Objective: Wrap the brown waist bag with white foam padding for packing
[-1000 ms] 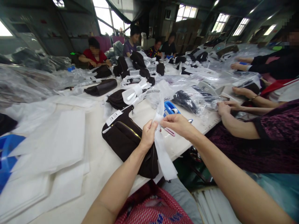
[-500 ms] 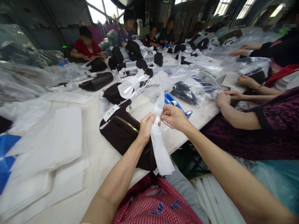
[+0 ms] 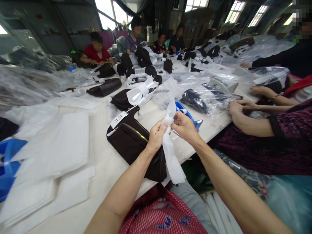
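Note:
A dark brown bag (image 3: 131, 139) with a gold zipper lies at the table's front edge, a white tag (image 3: 119, 119) near its left end. Over the bag's right end, a long strip of white wrapping (image 3: 172, 159) hangs down. My left hand (image 3: 157, 135) grips this wrapping at its narrow middle, thumb on top. On the other side, my right hand (image 3: 184, 126) pinches the wrapping's edge with bent fingers. Just behind my right hand sits a blue tray (image 3: 181, 106) with small items in it.
White sheets (image 3: 56, 143) are stacked at the left beside a blue basket (image 3: 9, 165). Wrapped dark bags (image 3: 123, 99) cover the table further back. At the right, a co-worker's hands (image 3: 237, 106) handle clear plastic. Several people sit across the table.
The view has shifted slightly, so most things appear a little further right and lower. Both my hands remain on the white wrapping. At the far right, a person's arm reaches further out.

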Available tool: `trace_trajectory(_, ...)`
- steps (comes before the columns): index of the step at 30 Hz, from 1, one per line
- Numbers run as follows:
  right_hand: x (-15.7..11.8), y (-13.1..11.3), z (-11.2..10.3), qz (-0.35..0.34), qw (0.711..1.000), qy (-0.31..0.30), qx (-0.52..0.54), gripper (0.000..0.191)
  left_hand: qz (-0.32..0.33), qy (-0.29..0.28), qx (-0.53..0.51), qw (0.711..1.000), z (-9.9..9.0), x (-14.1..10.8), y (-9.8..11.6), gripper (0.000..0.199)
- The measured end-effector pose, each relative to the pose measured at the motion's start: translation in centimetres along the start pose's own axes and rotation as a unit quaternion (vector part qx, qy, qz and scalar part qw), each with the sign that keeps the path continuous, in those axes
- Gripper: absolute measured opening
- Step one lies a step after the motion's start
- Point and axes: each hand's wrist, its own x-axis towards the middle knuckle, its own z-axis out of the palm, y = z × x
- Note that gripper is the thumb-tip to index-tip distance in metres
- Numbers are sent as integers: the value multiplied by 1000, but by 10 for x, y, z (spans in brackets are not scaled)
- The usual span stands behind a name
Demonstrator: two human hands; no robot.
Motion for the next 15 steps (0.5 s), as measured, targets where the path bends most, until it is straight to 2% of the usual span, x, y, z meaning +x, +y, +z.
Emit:
trace_trajectory(2, -2, 0, 2, -8, 1000, 26, -7, 40, 8, 2, 5, 1000, 0, -1, 0, 58)
trace_trajectory(4, -4, -2, 5, -7, 1000, 27, 3, 37, 14, 4, 11, 1000, 0, -1, 0, 60)
trace_trajectory(7, -7, -9, 9, 18, 998, -5, 66, 32, 15, -2, 13, 1000, 0, -1, 1, 62)
trace_trajectory(10, -11, -19, 13, 55, 985, -38, 158, 36, 10, -13, 8, 1000, 0, -2, 1, 68)
trace_trajectory(15, -16, -26, 9, 125, 954, -78, 263, 31, 18, -24, -2, 1000, -1, -2, -5, 95)
